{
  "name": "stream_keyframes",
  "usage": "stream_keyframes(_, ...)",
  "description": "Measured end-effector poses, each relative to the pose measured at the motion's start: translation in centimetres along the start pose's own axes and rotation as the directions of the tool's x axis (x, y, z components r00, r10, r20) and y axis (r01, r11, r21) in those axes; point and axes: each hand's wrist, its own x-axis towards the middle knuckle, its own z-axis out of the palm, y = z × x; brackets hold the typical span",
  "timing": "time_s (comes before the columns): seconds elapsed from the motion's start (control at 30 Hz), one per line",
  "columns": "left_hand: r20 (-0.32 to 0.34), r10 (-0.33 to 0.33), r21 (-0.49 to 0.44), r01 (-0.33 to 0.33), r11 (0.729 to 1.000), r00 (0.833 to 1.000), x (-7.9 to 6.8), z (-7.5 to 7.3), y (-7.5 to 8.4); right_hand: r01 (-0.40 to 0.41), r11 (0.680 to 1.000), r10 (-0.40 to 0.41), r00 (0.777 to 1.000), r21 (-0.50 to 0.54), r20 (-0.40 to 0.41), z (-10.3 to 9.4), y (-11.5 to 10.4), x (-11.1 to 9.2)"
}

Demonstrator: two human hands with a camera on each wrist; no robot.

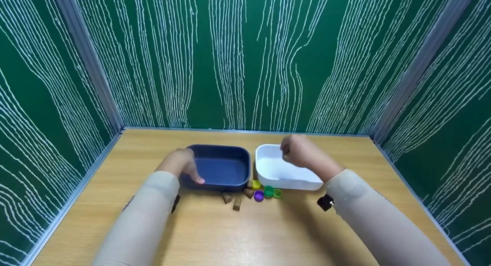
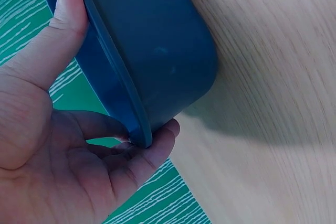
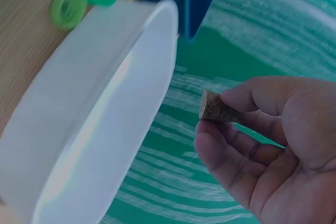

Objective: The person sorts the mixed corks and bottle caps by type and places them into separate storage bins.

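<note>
My left hand [image 1: 180,164] grips the left end of a dark blue plastic tub [image 1: 222,169]. In the left wrist view the thumb lies over the tub's rim [image 2: 126,85], and the fingers curl round its corner. Over the white plastic tub [image 1: 270,164] my right hand [image 1: 301,153] is raised. Its thumb and fingertips pinch a small tapered cork [image 3: 212,106], seen in the right wrist view; in the head view the cork is mostly hidden by the hand. The inside of the blue tub looks bare.
Several loose corks [image 1: 237,204] lie in front of the tubs. Beside them are a purple cap [image 1: 259,196], a yellow cap [image 1: 256,184], a green cap [image 1: 268,191] and a light green cap [image 1: 277,193]. Green walls [image 1: 199,86] with white lines enclose the wooden table [image 1: 230,239].
</note>
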Motion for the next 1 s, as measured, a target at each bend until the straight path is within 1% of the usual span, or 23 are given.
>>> stream_keyframes(0.1,-0.01,0.003,-0.003,-0.003,1.0,1.0,0.1,0.1,-0.1,-0.04,0.999,0.041,0.999,0.031,-0.009,0.1,1.9,0.4)
stream_keyframes(0.17,-0.013,-0.001,-0.017,0.001,1.0,1.0,0.1,0.1,-0.2,-0.088,0.995,0.088,0.996,0.05,-0.003,0.2,3.1,0.5)
stream_keyframes(0.27,-0.008,0.017,0.018,-0.017,1.0,1.0,0.0,0.0,-0.1,-0.187,0.98,0.185,0.982,0.074,0.03,0.5,4.5,0.7)
stream_keyframes(0.37,0.004,0.026,0.032,-0.026,0.999,1.0,-0.2,-0.1,-0.1,-0.257,0.963,0.253,0.966,0.081,0.057,0.7,5.6,0.7)
stream_keyframes(0.6,0.004,0.012,-0.014,-0.012,1.0,1.0,-0.3,-0.1,0.0,-0.343,0.934,0.337,0.938,0.095,0.077,1.6,7.7,0.8)
stream_keyframes(0.8,0.008,0.0,-0.022,0.0,1.0,1.0,-0.6,-0.3,0.3,-0.399,0.913,0.393,0.916,0.089,0.078,2.8,9.6,0.8)
stream_keyframes(0.87,0.01,-0.004,-0.02,0.004,1.0,1.0,-0.8,-0.3,0.4,-0.412,0.907,0.406,0.911,0.088,0.076,3.3,10.1,0.8)
stream_keyframes(1.0,0.012,-0.013,-0.021,0.013,1.0,1.0,-1.1,-0.3,0.5,-0.418,0.905,0.413,0.908,0.081,0.071,4.1,10.9,0.8)
